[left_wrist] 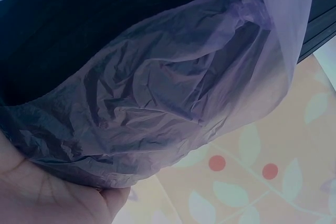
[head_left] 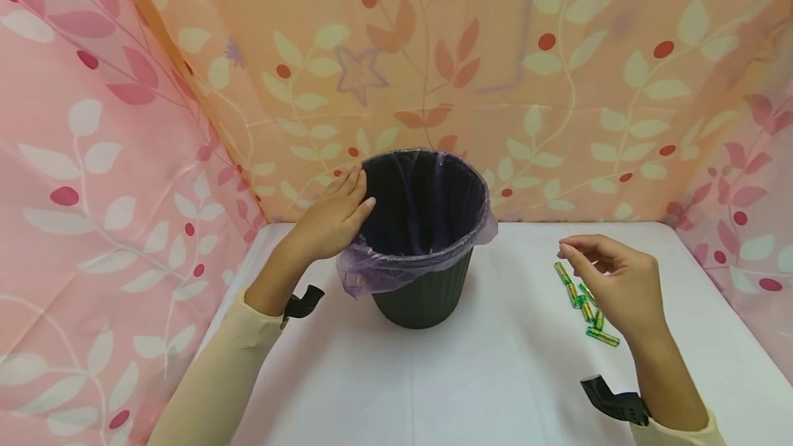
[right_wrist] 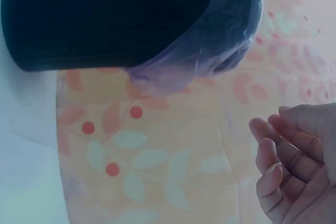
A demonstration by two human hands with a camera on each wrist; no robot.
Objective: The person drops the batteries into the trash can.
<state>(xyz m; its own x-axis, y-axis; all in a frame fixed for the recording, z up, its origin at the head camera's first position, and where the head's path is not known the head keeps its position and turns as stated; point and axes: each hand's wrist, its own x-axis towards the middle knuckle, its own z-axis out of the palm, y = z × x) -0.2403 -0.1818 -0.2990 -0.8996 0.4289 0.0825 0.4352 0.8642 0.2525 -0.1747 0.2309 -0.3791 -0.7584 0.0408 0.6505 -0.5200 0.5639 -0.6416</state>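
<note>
A dark ribbed trash bin (head_left: 421, 301) stands on the white table, lined with a thin purple plastic bag (head_left: 387, 274) folded over its rim. My left hand (head_left: 331, 215) rests against the bin's left rim, fingers extended along it and thumb near the opening. In the left wrist view the palm (left_wrist: 47, 198) lies against the crumpled bag. My right hand (head_left: 622, 284) hovers above the table to the right of the bin, fingers loosely curled. Nothing shows between its fingers (right_wrist: 268, 153) in the right wrist view. Several small green batteries (head_left: 585, 308) lie beneath and beside that hand.
A white cloth (head_left: 384, 377) covers the table. Behind it hangs an orange leaf-patterned curtain (head_left: 427, 54), with pink patterned fabric (head_left: 124, 191) at the left and right sides. Each wrist wears a black camera mount (head_left: 613, 401).
</note>
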